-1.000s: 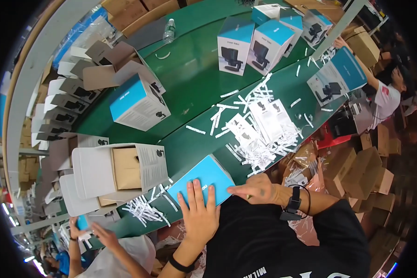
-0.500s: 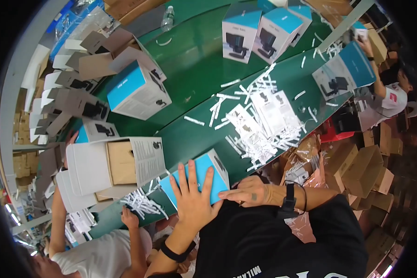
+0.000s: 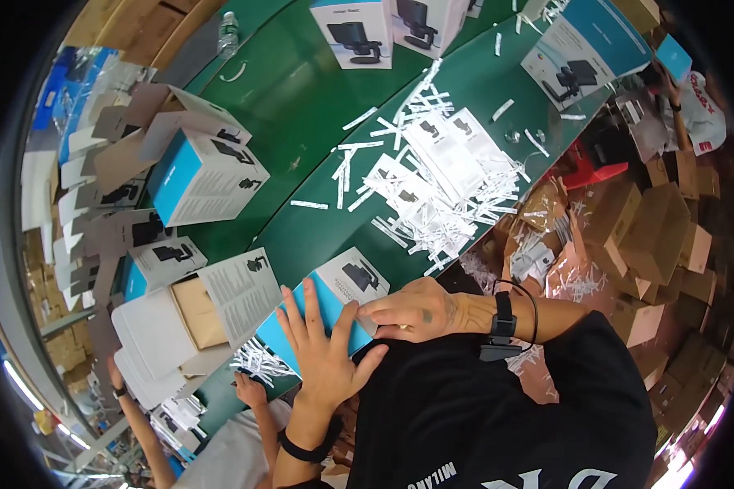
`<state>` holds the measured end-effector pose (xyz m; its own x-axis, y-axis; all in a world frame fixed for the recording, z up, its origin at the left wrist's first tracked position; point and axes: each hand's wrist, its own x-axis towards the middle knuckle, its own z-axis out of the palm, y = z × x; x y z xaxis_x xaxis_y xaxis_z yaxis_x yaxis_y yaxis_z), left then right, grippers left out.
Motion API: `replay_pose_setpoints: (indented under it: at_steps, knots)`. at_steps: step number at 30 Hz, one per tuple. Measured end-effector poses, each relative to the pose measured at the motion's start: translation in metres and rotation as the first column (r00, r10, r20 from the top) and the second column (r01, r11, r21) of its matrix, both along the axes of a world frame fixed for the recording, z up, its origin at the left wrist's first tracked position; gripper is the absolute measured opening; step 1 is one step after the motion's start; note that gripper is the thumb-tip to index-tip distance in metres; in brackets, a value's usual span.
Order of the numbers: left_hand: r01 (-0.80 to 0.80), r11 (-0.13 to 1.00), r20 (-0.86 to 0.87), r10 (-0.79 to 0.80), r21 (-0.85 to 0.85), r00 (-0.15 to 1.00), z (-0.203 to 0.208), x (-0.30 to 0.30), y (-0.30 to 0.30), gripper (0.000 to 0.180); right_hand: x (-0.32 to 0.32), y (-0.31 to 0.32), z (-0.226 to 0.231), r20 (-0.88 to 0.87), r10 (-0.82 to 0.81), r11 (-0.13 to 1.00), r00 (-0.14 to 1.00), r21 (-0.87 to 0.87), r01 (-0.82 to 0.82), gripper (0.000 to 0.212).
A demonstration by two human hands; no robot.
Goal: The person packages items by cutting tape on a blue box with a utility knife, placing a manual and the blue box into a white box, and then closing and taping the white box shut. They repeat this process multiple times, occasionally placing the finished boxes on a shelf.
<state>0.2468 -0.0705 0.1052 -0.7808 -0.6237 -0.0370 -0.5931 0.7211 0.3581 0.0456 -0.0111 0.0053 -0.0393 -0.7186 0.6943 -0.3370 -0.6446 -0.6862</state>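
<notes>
The blue-topped product carton, at the near edge of the green worktable, now shows a broad white side with a picture of a dark device on a stand; half a second ago only a narrow part of this side is seen. Some of the difference comes from the view, because the whole scene is shifted as well.

The left hand stays flat over the blue face, its fingers spread and not closed around anything. The right hand changes more: it points no longer with one finger at the corner, but lays its fingers across the carton's right edge. Its thumb side is partly hidden, so one cannot tell if it really pinches the cardboard. For the work, this seems to mean that both hands now control the carton, one from above and one from the side.

Left of the carton stands an open white carton with a brown inner box, and behind it a smaller-looking blue-and-white carton, which a co-worker's hand no longer touches. Right of and beyond the carton lie printed leaflets on loose white paper strips, apart from both hands.
</notes>
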Motion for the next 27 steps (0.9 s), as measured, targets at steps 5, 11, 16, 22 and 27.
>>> replay_pose_setpoints:
  at_steps: [5,11,16,22,27]
  knots:
    - [-0.039,0.997,0.03,0.041,-0.073,0.999,-0.011,-0.005,0.011,0.071,0.008,0.009,-0.015,-0.008,0.044,0.997,0.999,0.064,-0.043,0.071]
    - [-0.186,0.981,-0.033,0.188,0.057,0.982,0.001,-0.022,0.006,0.086,0.031,-0.001,-0.029,0.151,0.083,0.993,0.985,0.075,-0.095,0.098]
    - [-0.14,0.99,0.082,0.14,-0.002,0.987,0.001,-0.024,-0.005,0.095,0.017,-0.03,-0.007,0.274,0.128,0.976,0.953,0.138,-0.17,0.125]
    - [-0.02,0.998,0.117,0.028,-0.068,0.993,-0.003,-0.01,0.012,0.095,0.015,-0.03,-0.014,0.145,0.277,0.898,0.95,0.312,-0.309,0.129]
    - [0.064,0.994,0.126,-0.053,-0.088,0.991,-0.009,0.001,0.004,0.094,0.014,-0.035,-0.013,0.105,0.295,0.889,0.95,0.334,-0.313,0.131]
